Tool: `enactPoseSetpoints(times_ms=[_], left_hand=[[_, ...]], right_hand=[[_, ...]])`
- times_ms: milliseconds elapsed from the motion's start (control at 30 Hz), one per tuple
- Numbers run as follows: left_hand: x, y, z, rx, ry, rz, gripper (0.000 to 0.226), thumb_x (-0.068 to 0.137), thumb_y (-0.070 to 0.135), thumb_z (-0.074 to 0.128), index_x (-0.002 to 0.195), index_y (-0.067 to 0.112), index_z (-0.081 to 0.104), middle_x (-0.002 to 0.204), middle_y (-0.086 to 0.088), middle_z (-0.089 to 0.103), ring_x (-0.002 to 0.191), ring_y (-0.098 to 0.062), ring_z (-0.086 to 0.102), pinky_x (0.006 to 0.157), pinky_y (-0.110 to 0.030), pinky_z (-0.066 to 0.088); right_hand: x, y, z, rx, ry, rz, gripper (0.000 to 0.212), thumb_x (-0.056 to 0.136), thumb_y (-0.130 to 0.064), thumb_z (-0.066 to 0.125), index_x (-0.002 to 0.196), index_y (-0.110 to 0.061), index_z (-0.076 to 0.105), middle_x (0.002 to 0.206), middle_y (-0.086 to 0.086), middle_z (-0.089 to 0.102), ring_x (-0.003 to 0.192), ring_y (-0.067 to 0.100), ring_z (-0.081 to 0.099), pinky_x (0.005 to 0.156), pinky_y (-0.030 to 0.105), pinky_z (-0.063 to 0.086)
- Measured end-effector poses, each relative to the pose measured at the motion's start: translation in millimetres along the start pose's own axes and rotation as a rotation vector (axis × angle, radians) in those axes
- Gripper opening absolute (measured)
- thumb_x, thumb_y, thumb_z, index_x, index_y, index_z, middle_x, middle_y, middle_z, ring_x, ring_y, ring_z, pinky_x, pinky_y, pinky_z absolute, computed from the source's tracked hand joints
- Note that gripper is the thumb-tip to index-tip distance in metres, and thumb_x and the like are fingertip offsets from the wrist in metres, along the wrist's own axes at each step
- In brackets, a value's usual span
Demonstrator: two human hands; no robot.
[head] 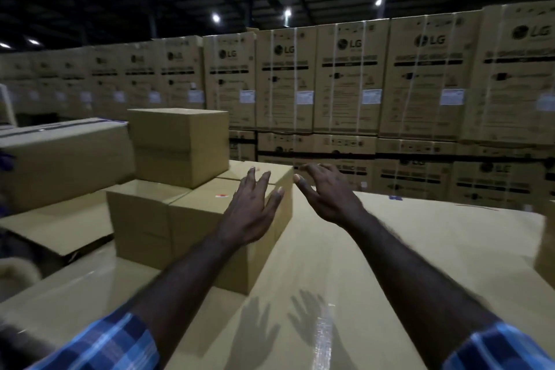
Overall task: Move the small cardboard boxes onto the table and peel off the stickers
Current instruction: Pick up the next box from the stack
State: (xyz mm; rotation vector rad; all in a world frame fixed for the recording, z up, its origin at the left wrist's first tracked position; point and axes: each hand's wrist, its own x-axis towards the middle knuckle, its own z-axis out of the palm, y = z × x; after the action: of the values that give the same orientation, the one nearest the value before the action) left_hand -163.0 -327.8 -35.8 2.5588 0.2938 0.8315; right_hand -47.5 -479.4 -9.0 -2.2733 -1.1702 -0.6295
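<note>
Step judged: box pickup; L hand [253, 207] and R hand [327, 194] both released, fingers spread, nothing held, over small box [210, 219] at worktop [420, 249] left edge; red sticker [221, 195] seen on top; next: box sides to be gripped.

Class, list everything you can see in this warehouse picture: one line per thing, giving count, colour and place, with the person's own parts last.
Small cardboard boxes: at least four, tan, stacked left of centre.
Sticker: one, red and white, on a small box's top.
Long box: one, tan, far left.
Table surface: one, tan, foreground.
Large LG cartons: many, tan, stacked along the back.
Ceiling lights: several, white, overhead.
Sleeves: two, blue check, bottom corners.
Left hand: open, over the small boxes.
Right hand: open, beside them.
</note>
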Motion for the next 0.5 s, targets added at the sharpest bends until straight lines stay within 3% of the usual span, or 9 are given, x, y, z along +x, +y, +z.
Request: enactPoseSetpoints(times_ms=[500], left_hand=[[67.9, -127.8, -115.6, 0.08, 0.177, -0.165, 0.069, 0.097, 0.058, 0.029, 0.153, 0.022, 0.018, 0.162, -0.006, -0.001, 0.148, -0.024, 0.006, 0.117, -0.046, 0.017]], right_hand=[[144.2, -95.8, 93.9, 0.131, 0.002, -0.202, 0.055, 0.099, -0.055, 0.032, 0.143, -0.023, 0.038, 0.148, 0.002, 0.043, 0.139, 0.023, 0.029, 0.107, 0.045, 0.029]])
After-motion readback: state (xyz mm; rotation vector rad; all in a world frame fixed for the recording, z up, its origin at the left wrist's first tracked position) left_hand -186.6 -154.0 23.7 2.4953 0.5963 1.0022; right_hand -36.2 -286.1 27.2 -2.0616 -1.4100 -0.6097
